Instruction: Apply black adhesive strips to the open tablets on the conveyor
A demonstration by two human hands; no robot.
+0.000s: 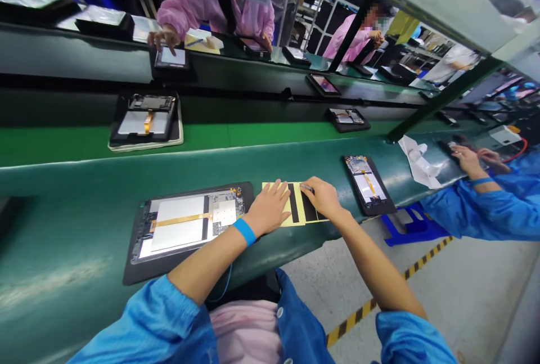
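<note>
My left hand (269, 206) lies flat with its fingers stretched out, pressing on the left part of a yellow backing sheet (301, 206) on the bench. Black adhesive strips (294, 204) run across this sheet. At its right part, my right hand (323, 198) is closed in a pinch near the upper edge of a wider black strip. A small greyish bit shows at the fingertips, too small to name. To the left of my hands, an opened tablet (181, 223) with a silver battery and orange ribbon cable rests on a black mat (134, 271).
Another opened device (366, 178) lies on the bench to the right. Beyond the bench, a green conveyor belt (253, 132) carries opened tablets, one (145, 116) at the left. White paper (417, 164) lies near a co-worker's hands (468, 161). A green post (442, 99) slants across the right.
</note>
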